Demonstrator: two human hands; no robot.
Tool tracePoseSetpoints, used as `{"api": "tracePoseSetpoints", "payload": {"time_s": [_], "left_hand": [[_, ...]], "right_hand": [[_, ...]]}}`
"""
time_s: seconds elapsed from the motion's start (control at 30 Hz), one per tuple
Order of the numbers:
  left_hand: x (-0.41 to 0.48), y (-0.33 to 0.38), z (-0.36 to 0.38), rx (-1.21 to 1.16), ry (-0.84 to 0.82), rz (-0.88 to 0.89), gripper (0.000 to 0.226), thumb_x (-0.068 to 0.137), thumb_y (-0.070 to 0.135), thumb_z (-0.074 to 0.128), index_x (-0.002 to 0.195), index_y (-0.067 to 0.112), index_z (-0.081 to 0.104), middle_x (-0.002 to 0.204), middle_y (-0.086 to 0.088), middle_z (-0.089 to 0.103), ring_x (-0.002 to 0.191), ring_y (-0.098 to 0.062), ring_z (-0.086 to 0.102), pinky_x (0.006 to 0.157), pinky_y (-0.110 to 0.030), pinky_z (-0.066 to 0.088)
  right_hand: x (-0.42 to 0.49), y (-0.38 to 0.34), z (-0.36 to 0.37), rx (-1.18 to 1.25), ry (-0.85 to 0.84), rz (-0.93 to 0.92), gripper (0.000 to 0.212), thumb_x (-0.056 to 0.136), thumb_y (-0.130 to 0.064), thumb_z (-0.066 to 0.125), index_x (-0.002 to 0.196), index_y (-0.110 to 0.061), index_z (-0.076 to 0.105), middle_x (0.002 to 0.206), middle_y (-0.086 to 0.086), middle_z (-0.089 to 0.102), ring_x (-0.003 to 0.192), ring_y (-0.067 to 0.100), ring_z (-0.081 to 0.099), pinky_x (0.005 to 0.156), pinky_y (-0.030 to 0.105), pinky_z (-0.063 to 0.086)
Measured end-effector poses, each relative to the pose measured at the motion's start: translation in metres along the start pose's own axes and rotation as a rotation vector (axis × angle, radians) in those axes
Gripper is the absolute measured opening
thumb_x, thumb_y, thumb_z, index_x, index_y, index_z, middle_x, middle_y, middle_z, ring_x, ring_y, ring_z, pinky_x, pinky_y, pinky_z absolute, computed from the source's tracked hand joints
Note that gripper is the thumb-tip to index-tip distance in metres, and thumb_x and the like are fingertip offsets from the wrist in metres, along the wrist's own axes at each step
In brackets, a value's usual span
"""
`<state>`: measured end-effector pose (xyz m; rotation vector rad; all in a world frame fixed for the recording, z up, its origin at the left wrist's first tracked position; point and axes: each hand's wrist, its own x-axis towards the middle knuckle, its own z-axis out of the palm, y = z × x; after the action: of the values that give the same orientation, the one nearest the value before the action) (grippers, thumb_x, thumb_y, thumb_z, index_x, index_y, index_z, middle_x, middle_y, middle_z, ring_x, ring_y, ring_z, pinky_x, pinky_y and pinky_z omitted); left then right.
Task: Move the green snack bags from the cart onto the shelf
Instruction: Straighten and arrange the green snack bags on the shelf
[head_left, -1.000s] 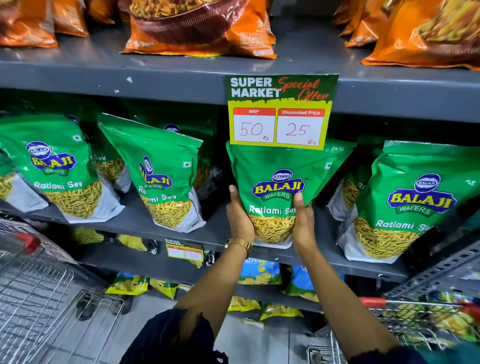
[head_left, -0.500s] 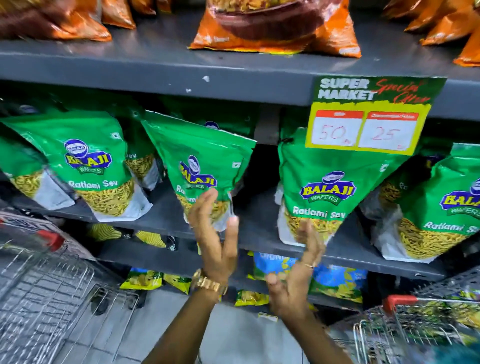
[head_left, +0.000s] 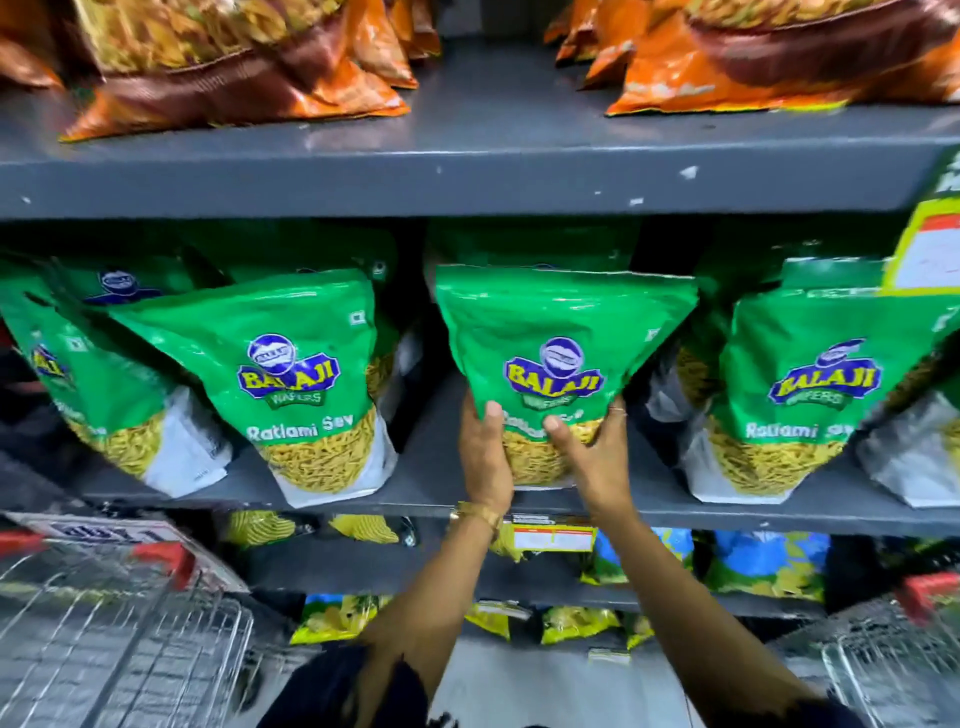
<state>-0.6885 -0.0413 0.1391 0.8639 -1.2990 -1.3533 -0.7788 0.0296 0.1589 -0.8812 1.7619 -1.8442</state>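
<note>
At my far left the wire cart (head_left: 104, 623) with its red handle sits below the grey shelf (head_left: 426, 478), and I cannot make out any bags inside it. On that shelf, green snack bags stand upright in a row: one at the left edge (head_left: 78, 395), then another marked Ratlami Sev (head_left: 306, 395) just beside it. Next comes the green bag I am holding (head_left: 561, 358), upright, its base resting at the shelf's front lip. My left hand (head_left: 485, 457), a gold bracelet (head_left: 478, 513) on its wrist, is curled around the bag's lower left corner with the thumb on its front. My right hand (head_left: 597, 457) grips the lower right side, fingers wrapped around, thumb pressed on the front. Further right another green bag (head_left: 805, 389) stands, near a yellow price tag (head_left: 930, 249). Orange bags (head_left: 234, 67) lie on the shelf above.
</note>
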Motion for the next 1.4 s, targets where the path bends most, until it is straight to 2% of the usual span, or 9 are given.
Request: {"api": "tracePoseSetpoints", "payload": {"time_s": [0.17, 0.43, 0.73, 0.83, 0.93, 1.03, 1.17, 1.3, 1.4], "left_hand": [[-0.004, 0.0, -0.006, 0.027, -0.108, -0.023, 0.073, 0.086, 0.052, 0.052, 0.141, 0.004, 0.048, 0.142, -0.017, 0.057, 0.135, -0.034, 0.052, 0.113, -0.056, 0.039], [0.004, 0.003, -0.011, 0.047, -0.117, -0.085, 0.067, 0.087, 0.053, 0.046, 0.141, 0.013, 0.051, 0.144, -0.013, 0.057, 0.136, -0.029, 0.052, 0.114, -0.056, 0.038], [0.004, 0.002, -0.005, 0.047, -0.051, -0.07, 0.077, 0.081, 0.079, 0.045, 0.126, 0.019, 0.063, 0.122, -0.004, 0.072, 0.117, -0.023, 0.066, 0.102, -0.054, 0.05], [0.005, 0.003, -0.005, 0.058, -0.057, -0.053, 0.072, 0.082, 0.08, 0.044, 0.123, 0.024, 0.065, 0.12, 0.001, 0.072, 0.116, -0.022, 0.067, 0.102, -0.055, 0.05], [0.0, 0.006, -0.008, 0.068, -0.062, -0.06, 0.093, 0.076, 0.084, 0.046, 0.14, 0.017, 0.05, 0.136, -0.003, 0.064, 0.126, -0.018, 0.061, 0.107, -0.053, 0.046], [-0.011, 0.009, -0.017, 0.114, -0.015, 0.014, 0.112, 0.072, 0.088, 0.045, 0.158, 0.023, 0.016, 0.163, -0.003, 0.031, 0.147, -0.019, 0.038, 0.118, -0.053, 0.034], [-0.03, 0.016, -0.047, 0.229, 0.012, 0.322, 0.091, 0.086, 0.075, 0.041, 0.158, 0.034, 0.003, 0.168, 0.002, 0.016, 0.155, -0.02, 0.017, 0.125, -0.046, 0.021], [-0.036, 0.022, -0.096, 0.451, 0.156, 0.671, 0.079, 0.093, 0.064, 0.037, 0.157, 0.03, 0.007, 0.167, 0.004, 0.008, 0.154, -0.032, 0.01, 0.124, -0.052, 0.014], [-0.025, 0.026, -0.134, 0.402, 0.317, 0.563, 0.074, 0.094, 0.065, 0.034, 0.155, 0.034, 0.007, 0.164, 0.001, 0.01, 0.154, -0.033, 0.011, 0.124, -0.057, 0.016]], "right_hand": [[0.02, 0.01, -0.018, 0.013, -0.07, 0.023, 0.094, 0.056, -0.043, 0.078, 0.134, -0.006, 0.043, 0.126, 0.017, 0.061, 0.11, 0.022, 0.06, 0.105, 0.057, 0.044], [0.019, 0.006, -0.008, 0.046, -0.236, 0.044, 0.074, 0.051, -0.066, 0.081, 0.109, -0.024, 0.059, 0.096, -0.02, 0.077, 0.093, -0.004, 0.07, 0.078, 0.013, 0.055], [0.019, 0.011, -0.003, 0.123, -0.191, -0.016, 0.046, 0.063, -0.035, 0.074, 0.105, -0.026, 0.059, 0.092, -0.029, 0.075, 0.087, -0.013, 0.069, 0.07, 0.003, 0.051], [0.019, 0.005, -0.006, 0.097, -0.203, -0.005, 0.057, 0.06, -0.052, 0.081, 0.11, -0.034, 0.06, 0.1, -0.027, 0.074, 0.095, -0.01, 0.068, 0.076, 0.005, 0.051], [0.014, 0.006, -0.01, 0.071, -0.157, -0.018, 0.078, 0.058, -0.061, 0.08, 0.127, -0.037, 0.051, 0.125, -0.008, 0.067, 0.12, 0.012, 0.062, 0.101, 0.033, 0.05], [-0.008, 0.009, -0.014, -0.012, 0.038, -0.106, 0.105, 0.07, -0.052, 0.076, 0.151, -0.02, 0.02, 0.158, 0.006, 0.031, 0.146, 0.019, 0.03, 0.122, 0.043, 0.023], [-0.061, 0.001, -0.016, -0.214, 0.194, -0.416, 0.076, 0.092, -0.051, 0.052, 0.151, -0.018, 0.018, 0.156, 0.005, 0.024, 0.146, 0.023, 0.024, 0.122, 0.038, 0.017], [-0.104, -0.021, 0.01, -0.484, -0.066, -0.604, 0.054, 0.094, -0.058, 0.039, 0.137, -0.027, 0.032, 0.142, -0.005, 0.035, 0.132, 0.008, 0.03, 0.113, 0.024, 0.019], [-0.115, -0.026, 0.053, -0.421, -0.34, -0.553, 0.059, 0.09, -0.064, 0.042, 0.141, -0.036, 0.031, 0.148, -0.022, 0.028, 0.137, 0.002, 0.029, 0.113, 0.02, 0.023]]}}
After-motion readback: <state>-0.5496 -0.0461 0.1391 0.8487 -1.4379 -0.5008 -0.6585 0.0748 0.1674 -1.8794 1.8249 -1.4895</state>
